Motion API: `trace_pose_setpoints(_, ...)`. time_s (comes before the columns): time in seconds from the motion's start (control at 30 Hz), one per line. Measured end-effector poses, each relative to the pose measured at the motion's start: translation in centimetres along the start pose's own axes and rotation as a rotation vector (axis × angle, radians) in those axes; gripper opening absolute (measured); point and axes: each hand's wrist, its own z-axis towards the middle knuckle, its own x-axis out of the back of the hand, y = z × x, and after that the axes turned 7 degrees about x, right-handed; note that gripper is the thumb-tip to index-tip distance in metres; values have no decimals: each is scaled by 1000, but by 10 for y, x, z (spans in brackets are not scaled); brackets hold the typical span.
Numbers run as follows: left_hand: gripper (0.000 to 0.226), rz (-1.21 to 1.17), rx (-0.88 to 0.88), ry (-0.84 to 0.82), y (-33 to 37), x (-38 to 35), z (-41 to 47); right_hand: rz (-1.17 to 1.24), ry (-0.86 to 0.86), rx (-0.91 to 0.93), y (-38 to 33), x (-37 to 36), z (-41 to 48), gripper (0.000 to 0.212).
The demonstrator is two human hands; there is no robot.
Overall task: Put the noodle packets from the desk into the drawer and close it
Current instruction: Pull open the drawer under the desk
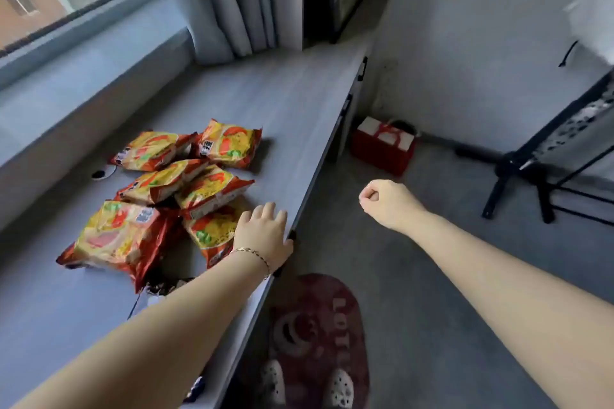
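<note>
Several yellow-and-red noodle packets (172,189) lie in a loose pile on the grey desk (272,103), left of its front edge. My left hand (264,234) rests palm down at that edge, fingers spread, partly over the nearest packet (212,236), its thumb hooked over the edge by a black drawer handle (291,236). The drawer front below is hidden under the desktop. My right hand (385,204) hovers over the floor to the right of the desk, curled into a loose fist with nothing in it.
A window and grey curtain (239,0) run behind the desk. A red gift box (382,146) stands on the floor by the desk's far end. A black stand (531,173) is at right. A red oval mat (319,335) lies underfoot.
</note>
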Motion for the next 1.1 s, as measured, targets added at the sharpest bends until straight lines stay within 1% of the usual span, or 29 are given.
trace_pose_setpoints(0.1, 64, 135, 24, -43, -13, -29, -5, -10, -83, -26, 12, -34, 6, 15)
trace_pose_setpoints(0.2, 74, 184, 6, 33, -26, -52, -2, 6, -178, -30, 18, -79, 14, 16)
trace_pose_setpoints(0.27, 80, 202, 2, 94, -32, -62, 2, 7, -217, 4, 17, -104, 21, 22)
trace_pose_setpoints(0.33, 91, 212, -1, 63, -35, -70, 3, -33, -278, 65, 13, -129, 32, 29)
trace_pose_setpoints(0.37, 92, 208, 3, 62, -36, -74, 5, -81, -309, 114, 10, -141, 39, 32)
trace_pose_setpoints(0.43, 85, 215, -13, 78, -38, -75, 6, -178, -383, 222, 5, -162, 48, 40)
trace_pose_setpoints(0.5, 76, 189, -31, 118, -38, -80, 8, -289, -459, 330, 7, -181, 56, 57)
trace_pose_setpoints(0.57, 74, 171, -47, 147, -41, -87, 11, -412, -460, 399, 12, -194, 59, 65)
trace_pose_setpoints(0.63, 75, 163, -59, 165, -41, -88, 10, -496, -414, 435, 17, -201, 60, 66)
trace_pose_setpoints(0.73, 75, 160, -46, 161, -39, -86, 10, -492, -358, 435, 18, -205, 62, 61)
trace_pose_setpoints(0.87, 76, 174, -45, 149, -38, -83, 10, -516, -352, 414, 15, -206, 58, 62)
trace_pose_setpoints(0.93, 76, 183, -48, 145, -38, -83, 10, -521, -344, 422, 20, -202, 56, 57)
trace_pose_setpoints(1.03, 78, 185, -27, 135, -37, -81, 10, -498, -334, 409, 41, -189, 42, 56)
trace_pose_setpoints(1.1, 83, 192, 1, 100, -35, -77, 8, -497, -368, 368, 64, -177, 27, 58)
